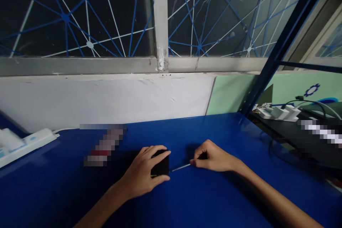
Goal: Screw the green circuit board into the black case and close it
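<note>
My left hand [145, 174] is wrapped round a small black box-like object [161, 165] that rests on the blue table [203, 199]. My right hand [213, 157] pinches the dark handle of a thin metal-shafted tool [181, 167], perhaps a small screwdriver. The tool's tip points left and meets the right side of the black object. Both hands lie low on the table near its middle.
A white power strip [25, 144] lies at the table's left edge. White plug adapters and cables [283, 111] sit on a dark surface to the right. A white wall and a window with a blue and white grille stand behind. A blue slanting frame post [280, 48] rises at right.
</note>
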Demonstrator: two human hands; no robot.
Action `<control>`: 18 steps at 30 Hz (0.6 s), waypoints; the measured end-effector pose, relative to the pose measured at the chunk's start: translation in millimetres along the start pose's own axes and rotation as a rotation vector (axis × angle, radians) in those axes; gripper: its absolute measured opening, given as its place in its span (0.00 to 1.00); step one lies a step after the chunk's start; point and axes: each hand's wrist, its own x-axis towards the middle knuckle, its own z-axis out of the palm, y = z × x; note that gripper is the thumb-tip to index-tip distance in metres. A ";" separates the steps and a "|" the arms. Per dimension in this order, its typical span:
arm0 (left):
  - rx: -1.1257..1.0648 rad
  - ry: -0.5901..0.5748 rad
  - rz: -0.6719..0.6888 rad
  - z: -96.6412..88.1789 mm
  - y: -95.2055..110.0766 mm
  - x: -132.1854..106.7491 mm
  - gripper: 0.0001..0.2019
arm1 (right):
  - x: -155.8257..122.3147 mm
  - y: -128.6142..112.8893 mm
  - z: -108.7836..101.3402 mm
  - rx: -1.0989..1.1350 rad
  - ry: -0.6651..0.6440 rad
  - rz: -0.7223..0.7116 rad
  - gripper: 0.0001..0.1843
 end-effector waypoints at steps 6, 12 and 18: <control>0.034 0.016 -0.012 0.6 -3.1 -0.2 0.29 | 1.6 4.9 4.6 0.048 -0.009 -0.013 0.19; 0.050 0.017 -0.017 0.9 -3.2 -0.9 0.29 | 1.6 5.9 4.3 0.078 -0.023 -0.016 0.20; 0.054 0.010 -0.006 -0.1 -1.7 -1.0 0.29 | 0.5 7.5 3.9 0.097 -0.054 0.016 0.11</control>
